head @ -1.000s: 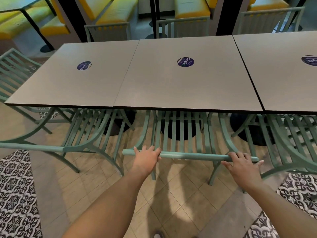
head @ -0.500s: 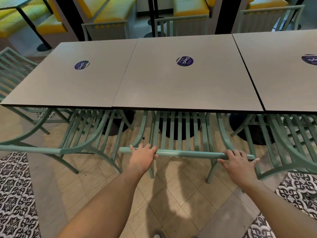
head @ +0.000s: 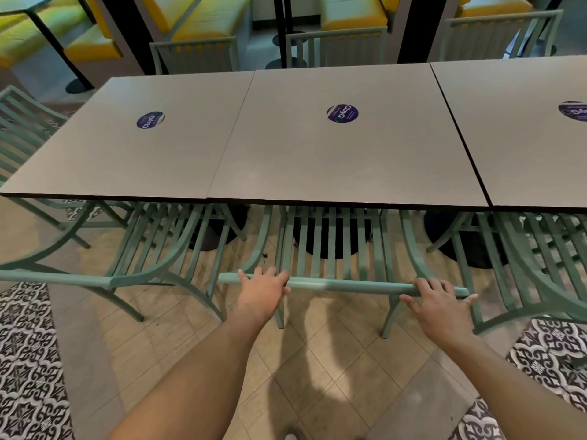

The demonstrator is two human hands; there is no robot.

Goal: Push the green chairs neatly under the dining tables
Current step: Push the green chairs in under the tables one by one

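A green slatted chair (head: pixel 344 284) stands in front of me, its seat tucked under the middle grey table (head: pixel 346 160). My left hand (head: pixel 261 293) grips the left part of the chair's top rail. My right hand (head: pixel 437 302) holds the rail near its right end, fingers curled over it. A second green chair (head: pixel 104 279) sits to the left, angled, its seat partly under the left table (head: pixel 127 160). A third green chair (head: pixel 546 281) is at the right, under the right table (head: pixel 524 147).
Three green chairs (head: pixel 336 49) line the far side of the tables, with yellow booth seats (head: pixel 206 17) behind them. Another green chair (head: pixel 22 128) stands at the left end. Black table bases (head: pixel 332 239) sit under the tabletops. Tiled floor lies below me.
The middle chair has slid a little further forward under the table with both hands on its top rail. The neighbouring chairs have stayed put.
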